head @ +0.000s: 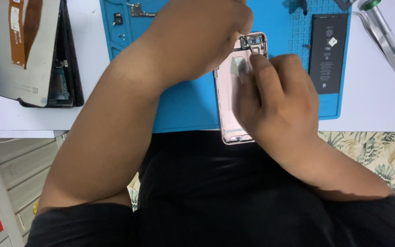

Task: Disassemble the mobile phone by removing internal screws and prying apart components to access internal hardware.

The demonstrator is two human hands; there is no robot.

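Both hands work over an opened pink phone shell that lies lengthwise on a blue mat, its lower end reaching past the table edge toward the person's lap. Left hand comes in from the left, curled down over the top of the shell near the camera cutout; its fingers are bunched together, but whether they grip anything is hidden under the hand itself, so I cannot tell. Right hand rests on the right half of the shell, fingers pinched around a thin metal tool whose tip points up into the camera area at the top corner of the shell. A grey patch shows inside the shell just left of the right forefinger. On the mat to the right of the hands, well apart from the shell, lies a flat black battery. Beyond the mat's right edge, on the white table, a pair of metal tweezers lies beside a screwdriver with a green collar. At the far left of the table another phone lies taken apart, its screen tilted up with an orange ribbon cable on its back. Small dark parts sit on the upper left of the mat. The person wears black clothing.
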